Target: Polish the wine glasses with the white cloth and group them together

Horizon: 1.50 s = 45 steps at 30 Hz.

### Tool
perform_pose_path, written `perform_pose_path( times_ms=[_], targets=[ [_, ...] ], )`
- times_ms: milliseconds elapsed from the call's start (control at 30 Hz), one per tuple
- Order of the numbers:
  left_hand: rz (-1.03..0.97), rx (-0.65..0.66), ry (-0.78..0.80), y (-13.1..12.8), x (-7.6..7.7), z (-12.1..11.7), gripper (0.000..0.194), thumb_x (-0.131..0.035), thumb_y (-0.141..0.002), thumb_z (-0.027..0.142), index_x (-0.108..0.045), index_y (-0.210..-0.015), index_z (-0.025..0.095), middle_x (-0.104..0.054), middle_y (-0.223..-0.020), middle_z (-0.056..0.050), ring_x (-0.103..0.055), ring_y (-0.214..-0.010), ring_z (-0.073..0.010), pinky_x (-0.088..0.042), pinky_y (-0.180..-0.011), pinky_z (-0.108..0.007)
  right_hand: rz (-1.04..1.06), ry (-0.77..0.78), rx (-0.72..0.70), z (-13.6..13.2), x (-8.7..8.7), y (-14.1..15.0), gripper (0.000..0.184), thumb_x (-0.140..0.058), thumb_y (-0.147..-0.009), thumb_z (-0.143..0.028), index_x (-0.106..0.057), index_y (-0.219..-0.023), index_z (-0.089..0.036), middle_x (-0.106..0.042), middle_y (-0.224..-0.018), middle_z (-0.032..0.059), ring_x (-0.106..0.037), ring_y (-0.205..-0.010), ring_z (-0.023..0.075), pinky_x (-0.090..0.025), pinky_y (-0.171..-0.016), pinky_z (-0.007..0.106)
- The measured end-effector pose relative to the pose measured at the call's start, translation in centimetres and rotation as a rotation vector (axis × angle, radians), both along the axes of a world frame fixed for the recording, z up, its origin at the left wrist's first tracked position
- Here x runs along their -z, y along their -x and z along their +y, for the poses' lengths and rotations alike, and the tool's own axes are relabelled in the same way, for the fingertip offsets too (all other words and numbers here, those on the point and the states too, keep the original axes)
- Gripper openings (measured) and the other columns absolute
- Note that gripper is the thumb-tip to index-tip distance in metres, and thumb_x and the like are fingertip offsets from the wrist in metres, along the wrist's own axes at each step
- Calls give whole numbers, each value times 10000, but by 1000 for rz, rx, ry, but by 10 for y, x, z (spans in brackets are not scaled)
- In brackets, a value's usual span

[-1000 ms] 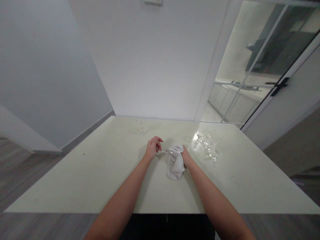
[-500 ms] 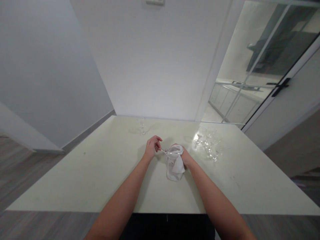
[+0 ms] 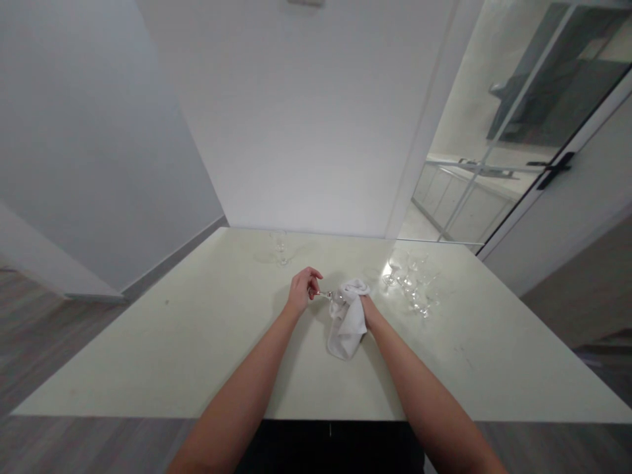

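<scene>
My left hand [image 3: 302, 289] is closed on the foot end of a clear stemmed glass [image 3: 324, 294], which lies sideways between my two hands. A white cloth [image 3: 348, 319] covers the bowl end of this glass and hangs down toward the table. My right hand [image 3: 367, 309] grips the cloth around the bowl; its fingers are mostly hidden under the fabric. Both hands are above the middle of the table.
One clear stemmed glass [image 3: 280, 249] stands at the back left of the pale table [image 3: 162, 355]. Several more clear glasses [image 3: 412, 283] are grouped at the right, near my right hand. A white wall [image 3: 316, 131] rises behind the table, with a glass-paned door [image 3: 474, 158] at right.
The cloth has shifted and now wraps over the rim of the bowl, where its opening showed before. My right hand has turned under it; my left hand keeps its hold.
</scene>
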<state>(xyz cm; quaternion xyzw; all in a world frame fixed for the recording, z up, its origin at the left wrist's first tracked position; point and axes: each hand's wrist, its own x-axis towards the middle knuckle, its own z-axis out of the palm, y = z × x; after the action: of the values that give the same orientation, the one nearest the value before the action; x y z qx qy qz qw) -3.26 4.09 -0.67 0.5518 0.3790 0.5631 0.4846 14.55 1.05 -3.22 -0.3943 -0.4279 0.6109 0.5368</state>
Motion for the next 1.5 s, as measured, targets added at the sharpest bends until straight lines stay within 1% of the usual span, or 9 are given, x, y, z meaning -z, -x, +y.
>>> perform_pose_path(
  times_ms=[167,400,633,800,900,1067,1200,1367,1500],
  targets=[
    [0,-23,-12,0,1,1,460,-403,-839,561,-591,-750,150,-517,-433,21,-404,-331,-79,-277,-335,-192,-23,-36,-76,-4,-7,-2,260,-711,-607,-404,-620,-718,-187,-659,-722,24,-605,-733,187,-483,-701,312],
    [14,-29,-32,2,0,-1,444,-400,-847,539,-591,-754,149,-527,-440,21,-395,-325,-77,-282,-338,-192,-135,-144,-198,-1,0,-8,236,-730,-602,-327,-652,-778,-189,-672,-759,15,-610,-789,184,-475,-767,317],
    [-7,-38,-8,0,-1,-1,452,-402,-834,548,-590,-743,148,-530,-435,17,-388,-318,-73,-272,-341,-191,-105,-121,-52,-2,-4,-5,227,-749,-594,-341,-657,-743,-196,-687,-771,25,-622,-846,211,-476,-837,359],
    [-51,-105,48,-2,-3,-1,419,-387,-845,518,-584,-749,161,-531,-463,22,-411,-349,-77,-283,-358,-189,213,100,90,-4,-11,4,374,-729,-598,-513,-660,-805,-209,-696,-741,23,-651,-880,242,-509,-824,367],
    [10,-22,107,-10,-1,-4,381,-456,-830,519,-582,-778,163,-540,-537,24,-457,-404,-82,-301,-380,-191,371,138,110,-2,-19,9,552,-556,-685,-703,-660,-876,-195,-706,-764,45,-659,-904,249,-529,-803,366],
    [84,195,94,-29,7,-11,341,-564,-801,514,-505,-788,178,-495,-606,45,-461,-500,-79,-372,-465,-190,403,30,104,0,-17,8,624,-471,-712,-762,-621,-984,-220,-718,-894,49,-655,-969,249,-534,-821,387],
    [24,244,90,-36,7,-17,341,-594,-793,502,-453,-848,196,-545,-699,29,-496,-587,-98,-419,-548,-209,227,-60,127,-1,-4,6,570,-560,-711,-683,-604,-1077,-248,-704,-1024,40,-630,-1034,234,-489,-928,407],
    [-59,332,-2,-35,3,-21,298,-688,-735,362,-487,-867,186,-610,-1057,-56,-561,-942,-173,-456,-790,-271,-151,-218,139,-2,6,7,406,-711,-672,-447,-660,-1033,-268,-664,-1153,15,-581,-1112,204,-365,-1074,374],
    [102,330,-74,-34,4,-18,201,-599,-803,352,-594,-904,179,-636,-986,-44,-564,-900,-167,-443,-807,-271,-174,-111,329,0,7,5,371,-679,-698,-458,-658,-1015,-266,-668,-1139,16,-563,-1131,201,-369,-1057,357]
  ],
)
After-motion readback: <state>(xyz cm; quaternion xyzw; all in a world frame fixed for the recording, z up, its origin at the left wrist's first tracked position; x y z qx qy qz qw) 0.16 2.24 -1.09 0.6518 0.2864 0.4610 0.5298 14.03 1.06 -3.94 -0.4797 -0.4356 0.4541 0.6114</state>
